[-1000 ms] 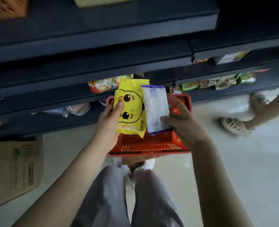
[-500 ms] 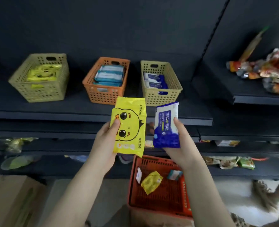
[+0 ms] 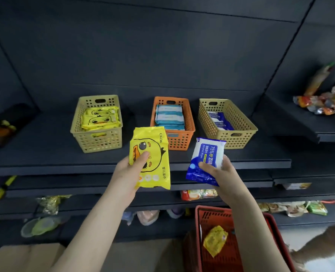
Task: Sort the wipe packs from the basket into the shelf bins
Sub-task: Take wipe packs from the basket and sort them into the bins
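1. Yellow wipe packs (image 3: 100,119) are seen stacked in the khaki left bin (image 3: 98,143), left of centre on the shelf (image 3: 45,152).
2. A held yellow pack (image 3: 155,142) is pinched by the left grip (image 3: 126,173), thumb across its face, at centre frame. It should be carried up and left, lifted clear of that bin's near wall and laid flat on its likes.
3. The orange bin (image 3: 179,141), filled with pale blue packs, should be passed over.
4. A blue alcohol pack (image 3: 206,152) is clasped at its lower end by the right grip (image 3: 225,179), right of centre. It is best matched to the khaki right bin (image 3: 239,138), where blue packs lie.
5. In the red basket (image 3: 199,222), lower right, a small yellow pack (image 3: 214,240) is yet to be sorted.
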Demonstrator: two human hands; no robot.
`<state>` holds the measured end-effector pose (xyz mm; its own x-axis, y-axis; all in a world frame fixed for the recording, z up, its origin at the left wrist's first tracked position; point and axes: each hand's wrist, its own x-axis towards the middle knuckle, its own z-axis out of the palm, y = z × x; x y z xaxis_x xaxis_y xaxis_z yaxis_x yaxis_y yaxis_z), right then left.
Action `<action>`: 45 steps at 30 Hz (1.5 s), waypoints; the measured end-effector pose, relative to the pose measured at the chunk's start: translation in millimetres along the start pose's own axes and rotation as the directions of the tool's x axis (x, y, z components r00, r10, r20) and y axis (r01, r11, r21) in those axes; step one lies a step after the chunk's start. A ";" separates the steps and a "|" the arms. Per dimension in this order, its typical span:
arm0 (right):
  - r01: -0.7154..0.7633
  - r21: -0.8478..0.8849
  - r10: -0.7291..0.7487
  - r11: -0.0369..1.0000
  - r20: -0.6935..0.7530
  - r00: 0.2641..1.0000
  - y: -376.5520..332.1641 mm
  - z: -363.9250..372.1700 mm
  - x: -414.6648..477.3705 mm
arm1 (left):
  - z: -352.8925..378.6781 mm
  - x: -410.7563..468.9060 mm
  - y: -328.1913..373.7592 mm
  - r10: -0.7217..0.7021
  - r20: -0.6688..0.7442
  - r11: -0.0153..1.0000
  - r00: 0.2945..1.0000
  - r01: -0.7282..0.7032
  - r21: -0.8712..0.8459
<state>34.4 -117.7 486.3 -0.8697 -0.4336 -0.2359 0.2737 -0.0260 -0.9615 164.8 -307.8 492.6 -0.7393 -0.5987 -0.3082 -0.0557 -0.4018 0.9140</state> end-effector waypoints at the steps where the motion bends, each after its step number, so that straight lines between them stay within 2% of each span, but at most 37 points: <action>1: 0.022 -0.045 -0.022 0.999 -0.009 1.000 -2.3 2.7 3.1 | -0.3 6.0 0.8 0.006 0.011 1.000 1.000 -0.006 0.007; 5: 0.135 -0.259 -0.173 0.956 -0.130 0.976 -15.5 1.6 26.3 | 8.9 37.1 2.4 0.011 0.040 0.999 0.999 -0.013 0.043; 10: 0.225 -0.206 -0.276 0.952 -0.272 0.922 -39.7 -15.4 79.2 | 39.6 98.4 8.6 -0.021 0.065 1.000 0.998 0.020 0.016; 15: 0.219 -0.067 -0.228 0.974 -0.370 0.901 -66.5 -52.2 164.4 | 80.4 178.6 28.1 -0.009 0.127 0.999 0.992 0.004 0.036; 22: 0.144 -0.344 -0.279 0.928 -0.382 0.881 -98.2 -105.0 293.9 | 144.9 273.7 34.7 -0.071 0.065 0.997 0.995 0.068 0.047; 29: -0.043 -0.312 -0.056 0.949 -0.301 0.952 -95.2 -112.2 389.8 | 164.1 323.9 29.7 -0.173 0.048 0.985 0.984 0.171 0.031; 31: -0.124 -0.415 -0.020 0.901 -0.325 0.946 -86.1 -110.1 410.7 | 163.0 331.2 26.3 -0.203 0.052 0.979 0.978 0.202 0.023; 34: -0.172 -0.620 -0.034 0.765 -0.307 0.951 -70.9 -111.1 434.9 | 158.7 336.8 21.4 -0.222 0.049 0.975 0.974 0.222 0.011; 37: -0.133 -0.768 -0.065 0.627 -0.221 0.973 -67.8 -108.9 443.8 | 155.5 340.3 20.4 -0.219 0.058 0.975 0.974 0.221 -0.019; 39: -0.087 -0.888 -0.143 0.452 -0.168 0.975 -66.7 -105.7 447.2 | 154.7 341.8 21.7 -0.221 0.069 0.975 0.973 0.223 -0.025; 41: -0.041 -0.944 -0.227 0.329 -0.121 0.966 -62.4 -101.8 447.6 | 154.7 343.3 22.7 -0.242 0.077 0.969 0.967 0.245 -0.037; 43: 0.003 -0.968 -0.252 0.250 -0.062 0.966 -56.3 -100.0 447.6 | 155.4 343.3 24.5 -0.255 0.073 0.964 0.964 0.259 -0.056; 45: 0.014 -0.978 -0.213 0.207 -0.031 0.977 -53.9 -99.0 446.0 | 155.8 343.1 26.5 -0.268 0.067 0.959 0.961 0.272 -0.074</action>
<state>-409.0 -220.5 419.0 -0.9202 -0.3903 -0.0304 -0.3576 0.8696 -0.3405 -194.8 -415.9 452.1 -0.7410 -0.4211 -0.5231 -0.2052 -0.5997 0.7735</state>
